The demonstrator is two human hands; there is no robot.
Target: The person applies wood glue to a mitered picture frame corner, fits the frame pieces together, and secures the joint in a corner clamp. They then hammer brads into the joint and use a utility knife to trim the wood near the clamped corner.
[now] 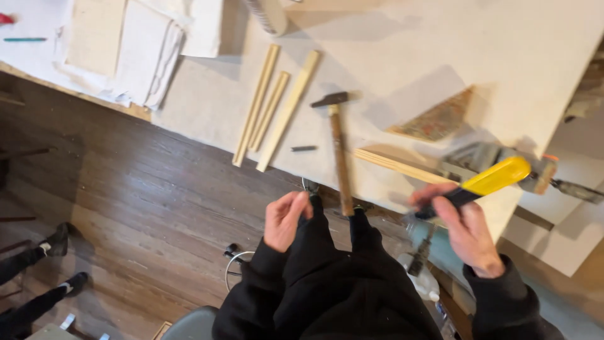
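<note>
Right hand is wrapped firmly around the dark end of a yellow-handled tool, its yellow grip angling up and away from the fist toward the metal clamp just beyond it, and a thin wooden strip runs off to the left of that grip. Left hand hangs loosely curled and holds nothing, fingertips close to the butt of the wooden-handled hammer, whose head points away from it. Further past the hammer, three wooden slats lie side by side on the pale worktable, well apart from either hand.
</note>
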